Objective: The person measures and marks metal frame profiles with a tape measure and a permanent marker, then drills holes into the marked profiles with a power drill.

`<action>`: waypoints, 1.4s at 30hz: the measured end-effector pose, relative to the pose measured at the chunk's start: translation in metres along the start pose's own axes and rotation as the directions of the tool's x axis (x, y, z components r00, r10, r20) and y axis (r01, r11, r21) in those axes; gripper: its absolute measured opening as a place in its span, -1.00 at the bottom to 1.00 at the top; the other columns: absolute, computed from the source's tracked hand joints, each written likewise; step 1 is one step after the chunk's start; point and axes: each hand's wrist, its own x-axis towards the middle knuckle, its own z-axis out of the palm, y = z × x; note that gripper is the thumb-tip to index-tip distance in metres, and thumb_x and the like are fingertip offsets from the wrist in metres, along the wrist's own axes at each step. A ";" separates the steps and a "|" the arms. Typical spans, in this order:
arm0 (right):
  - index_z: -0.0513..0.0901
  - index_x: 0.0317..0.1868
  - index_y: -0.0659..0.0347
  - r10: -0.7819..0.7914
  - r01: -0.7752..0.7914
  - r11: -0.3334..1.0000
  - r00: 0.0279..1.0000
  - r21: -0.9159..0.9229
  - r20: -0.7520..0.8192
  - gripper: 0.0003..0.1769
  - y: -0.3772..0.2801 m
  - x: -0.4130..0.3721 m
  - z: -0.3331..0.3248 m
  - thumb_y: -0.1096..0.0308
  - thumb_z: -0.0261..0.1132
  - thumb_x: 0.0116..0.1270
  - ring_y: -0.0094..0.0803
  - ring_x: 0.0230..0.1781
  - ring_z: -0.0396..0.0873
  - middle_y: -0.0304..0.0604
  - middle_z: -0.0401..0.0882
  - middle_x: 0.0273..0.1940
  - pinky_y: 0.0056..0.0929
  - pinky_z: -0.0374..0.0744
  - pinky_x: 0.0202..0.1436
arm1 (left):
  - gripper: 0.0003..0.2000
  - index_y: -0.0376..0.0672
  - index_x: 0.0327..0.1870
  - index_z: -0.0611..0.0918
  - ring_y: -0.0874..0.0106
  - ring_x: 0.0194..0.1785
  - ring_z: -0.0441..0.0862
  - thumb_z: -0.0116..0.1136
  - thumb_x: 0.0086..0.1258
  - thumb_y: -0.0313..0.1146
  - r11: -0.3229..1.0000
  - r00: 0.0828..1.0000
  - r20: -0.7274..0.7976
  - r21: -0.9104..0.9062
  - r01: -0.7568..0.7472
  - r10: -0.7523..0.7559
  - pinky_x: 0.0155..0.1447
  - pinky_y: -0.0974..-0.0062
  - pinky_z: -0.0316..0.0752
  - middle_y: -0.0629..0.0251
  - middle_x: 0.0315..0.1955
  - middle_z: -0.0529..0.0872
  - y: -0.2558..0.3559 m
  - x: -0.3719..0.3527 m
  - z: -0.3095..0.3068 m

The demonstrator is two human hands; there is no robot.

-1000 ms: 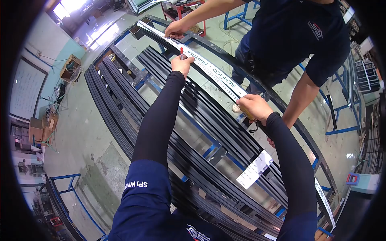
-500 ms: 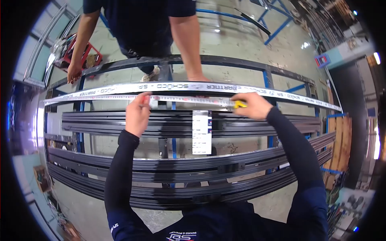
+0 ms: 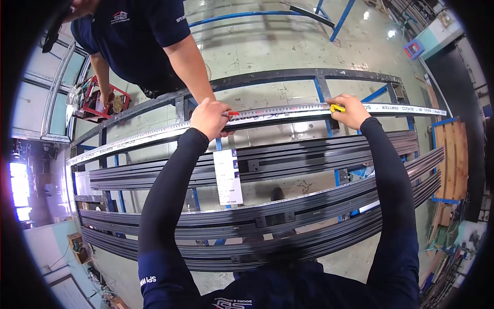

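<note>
A long profile with printed white protective film lies across the far side of the rack. The extended tape measure blade runs along its top. My right hand is closed around the yellow tape measure at the profile's far edge. My left hand is closed on a small red pen, close against the blade and the film; its tip is too small to make out. A co-worker's forearm reaches down behind my left hand, and that person's hand is mostly hidden there.
Several dark grooved profiles lie across the blue and black metal rack nearer my body. A white printed label sheet rests on one bundle. Wooden boards stand at the right, and a red cart at the left.
Both hands moved with the tape onto the filmed profile; the blade was held in front of it before. The co-worker shifted left and leans in. My view has turned slightly.
</note>
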 end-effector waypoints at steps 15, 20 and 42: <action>0.66 0.20 0.13 -0.064 0.061 0.997 0.996 -0.051 -0.062 -0.51 0.047 -0.013 -0.015 0.25 0.42 0.25 -0.04 0.07 0.60 -0.02 0.63 -0.03 -0.20 0.56 0.21 | -0.82 -0.14 -0.20 0.74 0.11 -0.03 0.61 0.18 0.25 -0.34 0.998 0.998 0.014 0.011 -0.054 0.054 0.07 0.18 0.54 0.18 -0.27 0.75 0.036 0.041 0.032; 0.65 0.19 0.24 0.014 -0.001 0.986 0.997 0.166 -0.079 -0.47 0.092 -0.020 -0.026 0.21 0.43 0.24 -0.02 0.04 0.70 0.05 0.74 -0.01 -0.25 0.59 0.23 | -0.82 -0.15 -0.22 0.75 0.10 -0.05 0.60 0.23 0.27 -0.28 0.998 1.000 0.011 -0.067 0.000 0.001 0.03 0.13 0.53 0.17 -0.27 0.75 0.034 0.041 0.034; 0.73 -0.21 0.29 0.389 -0.395 0.912 0.918 0.105 0.078 -0.40 0.109 0.010 -0.044 -0.12 0.63 0.06 -0.22 -0.16 0.70 0.01 0.76 -0.25 -0.29 0.61 0.00 | -0.67 -0.21 -0.08 0.62 0.19 -0.48 0.75 0.15 0.53 -0.08 0.908 0.896 0.330 -0.192 0.372 -0.298 -0.35 0.25 0.65 0.05 -0.53 0.74 0.037 0.054 0.038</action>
